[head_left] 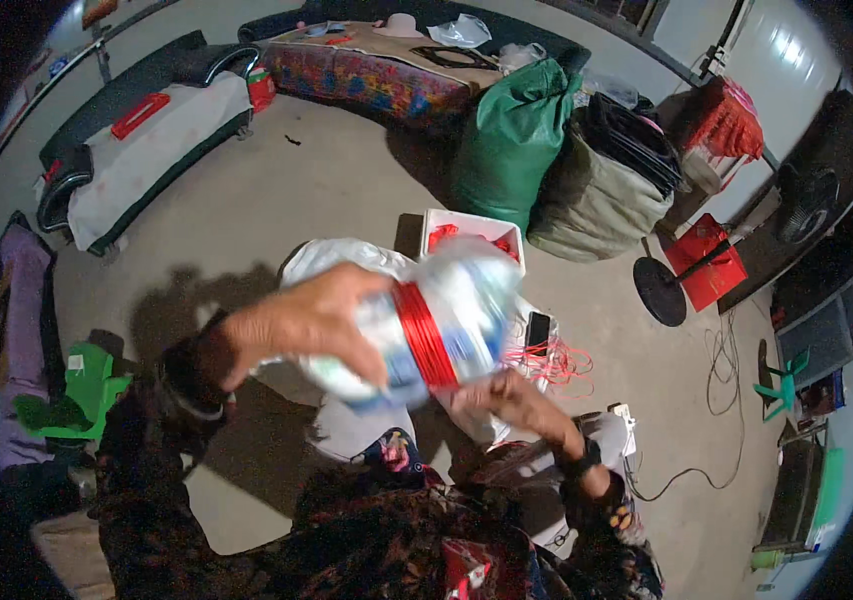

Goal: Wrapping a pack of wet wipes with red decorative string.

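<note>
Left hand (321, 320) grips the bundle (473, 325), slanting up-right; right hand (506, 402) sits just under the red cord (424, 335), can't tell if fingers pinch.

Blurred white-and-blue bundle (480, 310), tilted, red cord (424, 335) wound round its middle

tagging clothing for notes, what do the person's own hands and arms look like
The left hand and right hand are gloveless. The left sleeve and right sleeve are dark, patterned, the right with orange flecks. Each wrist has a dark band, perhaps a cuff.
</note>
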A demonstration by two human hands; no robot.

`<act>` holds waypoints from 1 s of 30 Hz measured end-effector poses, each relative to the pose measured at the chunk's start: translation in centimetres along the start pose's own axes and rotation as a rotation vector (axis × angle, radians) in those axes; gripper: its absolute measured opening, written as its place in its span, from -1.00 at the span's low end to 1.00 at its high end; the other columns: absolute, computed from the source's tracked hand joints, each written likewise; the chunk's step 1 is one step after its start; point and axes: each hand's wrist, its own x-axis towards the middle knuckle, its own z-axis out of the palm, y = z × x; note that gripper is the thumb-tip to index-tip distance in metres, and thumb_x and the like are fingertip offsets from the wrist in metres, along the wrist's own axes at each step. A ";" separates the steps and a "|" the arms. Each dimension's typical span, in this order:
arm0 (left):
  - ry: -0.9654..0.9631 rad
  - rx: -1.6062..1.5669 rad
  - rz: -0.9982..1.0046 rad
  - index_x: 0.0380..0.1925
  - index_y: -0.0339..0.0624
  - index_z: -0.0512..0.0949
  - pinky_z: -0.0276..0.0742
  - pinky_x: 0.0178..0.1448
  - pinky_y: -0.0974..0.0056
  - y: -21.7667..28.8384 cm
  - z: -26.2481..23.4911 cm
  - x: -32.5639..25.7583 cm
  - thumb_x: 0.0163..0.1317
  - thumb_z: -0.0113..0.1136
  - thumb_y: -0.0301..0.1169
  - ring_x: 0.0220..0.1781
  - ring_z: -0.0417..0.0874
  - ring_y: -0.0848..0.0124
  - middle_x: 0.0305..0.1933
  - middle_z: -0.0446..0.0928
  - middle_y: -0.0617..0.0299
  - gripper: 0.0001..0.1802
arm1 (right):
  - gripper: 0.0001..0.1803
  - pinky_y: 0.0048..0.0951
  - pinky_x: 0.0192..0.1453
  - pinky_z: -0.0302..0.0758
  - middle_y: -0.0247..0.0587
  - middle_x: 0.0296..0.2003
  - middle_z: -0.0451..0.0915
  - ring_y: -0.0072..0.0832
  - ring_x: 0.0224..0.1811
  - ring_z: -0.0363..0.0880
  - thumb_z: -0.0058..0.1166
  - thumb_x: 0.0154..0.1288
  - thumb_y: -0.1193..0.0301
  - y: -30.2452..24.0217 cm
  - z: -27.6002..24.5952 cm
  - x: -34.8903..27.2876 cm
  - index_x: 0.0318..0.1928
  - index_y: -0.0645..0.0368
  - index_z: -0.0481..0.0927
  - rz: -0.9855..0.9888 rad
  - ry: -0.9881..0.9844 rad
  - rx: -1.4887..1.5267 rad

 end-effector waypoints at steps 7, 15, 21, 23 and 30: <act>-0.095 0.601 0.086 -0.13 -0.27 0.52 0.52 -0.12 0.18 -4.7 3.4 1.6 -0.33 0.39 -0.35 -0.25 0.62 0.22 -0.31 0.58 -0.01 -0.39 | -0.84 -0.42 -0.26 0.52 -0.14 -0.41 0.64 -0.32 -0.38 0.64 0.11 0.27 0.43 -13.1 -2.7 1.9 -0.20 0.23 0.62 -0.290 -0.084 -0.420; -0.182 -0.167 0.210 0.06 -0.36 0.44 0.47 0.11 0.22 -1.0 1.0 1.0 -0.23 0.42 -0.34 0.07 0.53 0.35 0.06 0.54 0.05 -0.25 | -0.85 -0.34 -0.18 0.49 -0.30 -0.30 0.66 -0.44 -0.32 0.58 0.08 0.29 0.42 -1.6 -0.1 -0.7 -0.20 0.16 0.66 0.249 0.357 0.473; -0.209 0.767 0.005 -0.19 -0.32 0.50 0.52 -0.14 0.20 -5.5 2.2 4.1 -0.29 0.42 -0.30 -0.28 0.62 0.22 -0.31 0.57 0.05 -0.42 | -0.86 -0.35 -0.30 0.53 -0.12 -0.41 0.62 -0.20 -0.40 0.61 0.16 0.22 0.40 -9.8 -1.4 0.4 -0.25 0.16 0.66 -0.172 -0.047 -0.503; -0.340 0.737 0.080 -0.21 -0.30 0.49 0.49 -0.15 0.11 -4.3 5.2 2.0 -0.28 0.40 -0.23 -0.27 0.59 0.13 -0.33 0.53 0.01 -0.42 | -0.90 -0.40 -0.23 0.54 -0.20 -0.39 0.66 -0.28 -0.34 0.66 0.17 0.21 0.42 -12.0 -3.0 1.5 -0.29 0.15 0.67 -0.257 -0.101 -0.406; -0.168 0.137 0.354 -0.05 -0.32 0.50 0.53 -0.03 0.28 -1.5 2.1 1.3 -0.21 0.45 -0.47 -0.19 0.63 0.40 -0.22 0.63 0.14 -0.39 | -0.80 -0.54 -0.33 0.43 -0.37 -0.41 0.63 -0.66 -0.42 0.48 0.11 0.30 0.35 -3.5 -0.9 0.8 -0.25 0.24 0.64 0.096 0.110 0.160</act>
